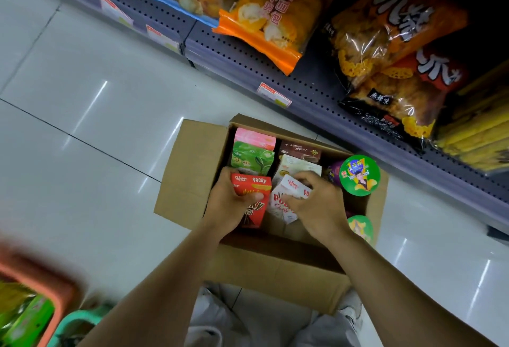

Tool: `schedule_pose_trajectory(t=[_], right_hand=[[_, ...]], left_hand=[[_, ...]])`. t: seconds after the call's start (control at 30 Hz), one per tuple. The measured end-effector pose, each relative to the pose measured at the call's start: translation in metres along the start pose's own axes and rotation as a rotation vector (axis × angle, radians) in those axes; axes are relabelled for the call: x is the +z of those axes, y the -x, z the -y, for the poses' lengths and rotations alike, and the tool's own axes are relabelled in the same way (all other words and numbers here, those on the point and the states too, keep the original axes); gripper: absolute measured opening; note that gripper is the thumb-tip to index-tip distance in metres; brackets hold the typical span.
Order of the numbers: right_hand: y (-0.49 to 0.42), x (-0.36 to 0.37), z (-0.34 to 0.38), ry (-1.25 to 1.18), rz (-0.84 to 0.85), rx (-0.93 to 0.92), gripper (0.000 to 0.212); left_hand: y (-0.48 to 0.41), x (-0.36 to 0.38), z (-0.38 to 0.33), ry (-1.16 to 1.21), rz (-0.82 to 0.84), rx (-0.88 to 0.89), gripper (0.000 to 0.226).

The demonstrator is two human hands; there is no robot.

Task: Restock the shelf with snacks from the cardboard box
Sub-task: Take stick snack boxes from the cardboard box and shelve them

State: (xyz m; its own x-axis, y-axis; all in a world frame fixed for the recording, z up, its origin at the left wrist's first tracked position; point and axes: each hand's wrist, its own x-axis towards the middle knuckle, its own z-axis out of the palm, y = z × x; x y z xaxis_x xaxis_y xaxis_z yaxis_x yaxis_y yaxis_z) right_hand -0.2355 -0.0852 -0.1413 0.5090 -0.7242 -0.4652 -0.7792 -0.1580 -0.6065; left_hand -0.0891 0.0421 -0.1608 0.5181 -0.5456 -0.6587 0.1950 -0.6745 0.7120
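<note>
Right now the person is bending over the cardboard box (190, 181) on the floor (82, 98), the left hand (227, 203) gripping a red Pocky box (254, 203) inside it and the right hand (319, 204) apparently pinching a white Pocky box (283, 203); lifting both straight up, clear of neighbouring packs (252, 159), is looking wisest.

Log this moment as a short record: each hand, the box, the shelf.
left hand: grips red Pocky box in the cardboard box
right hand: grips white Pocky box beside it
cardboard box: open, on the floor, before the shelf
also in box: green box, pink box, brown box, two green-lidded cups
shelf: bagged snacks, price tags on its edge
</note>
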Motion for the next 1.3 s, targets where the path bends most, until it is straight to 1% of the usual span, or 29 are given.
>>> schedule_pose_trajectory(t=[0.1,0.2,0.3,0.37,0.43,0.5,0.57,0.63,0.77,0.87,0.93,1.03,1.2,1.3], right_hand=[[0.014,-0.031,0.030,-0.085,-0.021,-0.001,0.036],[0.038,-0.071,0.075,-0.161,-0.019,-0.034,0.036],[0.065,-0.118,0.128,-0.236,-0.020,-0.043,0.032],[0.082,-0.152,0.163,-0.315,-0.017,-0.032,0.028],[0.099,-0.187,0.198,-0.392,-0.008,-0.048,0.023],[0.118,-0.221,0.236,-0.421,0.009,-0.092,0.022],[0.137,-0.257,0.274,-0.421,0.008,-0.143,0.023],[0.155,-0.292,0.309,-0.418,-0.012,-0.184,0.026],[0.195,-0.361,0.371,-0.434,-0.066,-0.275,0.037],[0.224,-0.403,0.408,-0.414,-0.043,-0.344,0.047],[0.243,-0.430,0.431,-0.457,-0.027,-0.357,0.050],[0.275,-0.468,0.463,-0.555,-0.071,-0.383,0.048],[0.323,-0.524,0.514,-0.757,-0.223,-0.441,0.039],[0.346,-0.557,0.548,-0.793,-0.262,-0.530,0.035]], left_hand=[[0.031,-0.012,-0.037,0.030,-0.040,0.017,0.057],[0.068,-0.033,-0.086,0.081,-0.112,-0.014,0.060],[0.111,-0.063,-0.141,0.256,-0.164,-0.062,0.058],[0.141,-0.086,-0.180,0.347,-0.168,-0.074,0.056],[0.171,-0.107,-0.218,0.396,-0.128,-0.047,0.056],[0.202,-0.125,-0.258,0.444,-0.120,-0.011,0.051],[0.233,-0.142,-0.300,0.488,-0.142,0.027,0.040],[0.264,-0.161,-0.341,0.526,-0.166,0.068,0.035],[0.324,-0.201,-0.415,0.486,-0.235,0.163,0.045],[0.365,-0.224,-0.465,0.486,-0.265,0.234,0.044],[0.392,-0.237,-0.498,0.462,-0.251,0.302,0.048],[0.431,-0.251,-0.541,0.440,-0.245,0.406,0.053],[0.487,-0.261,-0.600,0.493,-0.195,0.518,0.035],[0.511,-0.264,-0.636,0.491,-0.164,0.576,0.029]])
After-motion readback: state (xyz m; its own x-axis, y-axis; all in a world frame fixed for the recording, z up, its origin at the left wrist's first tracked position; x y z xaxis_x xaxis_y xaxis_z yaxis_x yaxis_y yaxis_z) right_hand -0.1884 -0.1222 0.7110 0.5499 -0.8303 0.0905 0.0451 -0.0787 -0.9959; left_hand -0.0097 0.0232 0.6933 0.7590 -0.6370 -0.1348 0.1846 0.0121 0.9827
